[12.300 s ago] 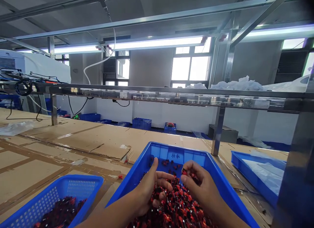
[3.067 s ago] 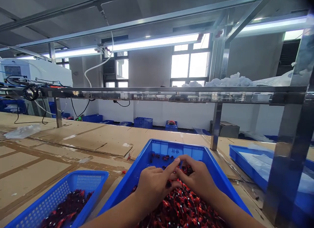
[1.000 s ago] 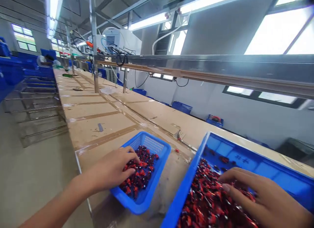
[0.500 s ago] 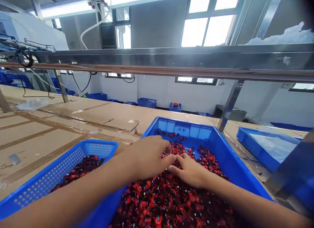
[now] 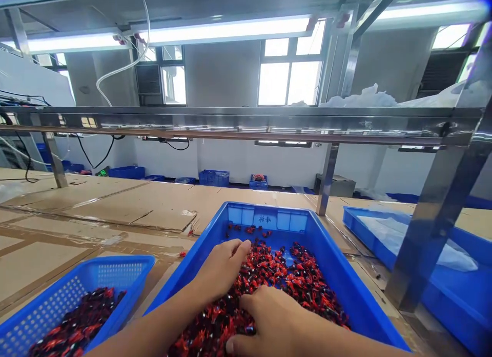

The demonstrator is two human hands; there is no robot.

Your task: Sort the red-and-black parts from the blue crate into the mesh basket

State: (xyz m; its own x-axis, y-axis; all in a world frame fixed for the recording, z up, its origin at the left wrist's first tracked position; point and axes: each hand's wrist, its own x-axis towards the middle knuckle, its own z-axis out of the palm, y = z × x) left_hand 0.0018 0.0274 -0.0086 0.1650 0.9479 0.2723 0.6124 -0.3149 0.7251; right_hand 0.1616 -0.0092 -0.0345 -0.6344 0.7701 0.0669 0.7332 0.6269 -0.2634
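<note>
Red-and-black small parts (image 5: 277, 280) lie heaped in a deep blue plastic tray (image 5: 265, 213), thickest towards the front, with a few loose on the bare floor by the back wall. They are too small and tangled to identify more exactly. Both hands are in this tray. The left hand (image 5: 223, 267) rests at the pile's left side, its fingers loosely together and curved downward; whether it pinches anything cannot be told. The right hand (image 5: 272, 321) lies nearer the camera, spread over the heap and pressing down, with no pinch visible.

The 2 forearms cross the tray's front rim, and the heap sits close to it. A careless sweep or a snagged wire could drag parts over that edge onto the cardboard sheets (image 5: 96, 208) covering the bench. One red scrap (image 5: 182, 254) already lies there, just beside the tray. Mixing could also occur if parts dropped between the tray and the perforated blue basket (image 5: 88, 275) at the left, which holds a darker batch of similar parts (image 5: 77, 321). To the right, beyond a steel bench leg (image 5: 326, 177), stands a shallow blue tray (image 5: 442, 290) lined with clear plastic sheeting (image 5: 388, 234).
</note>
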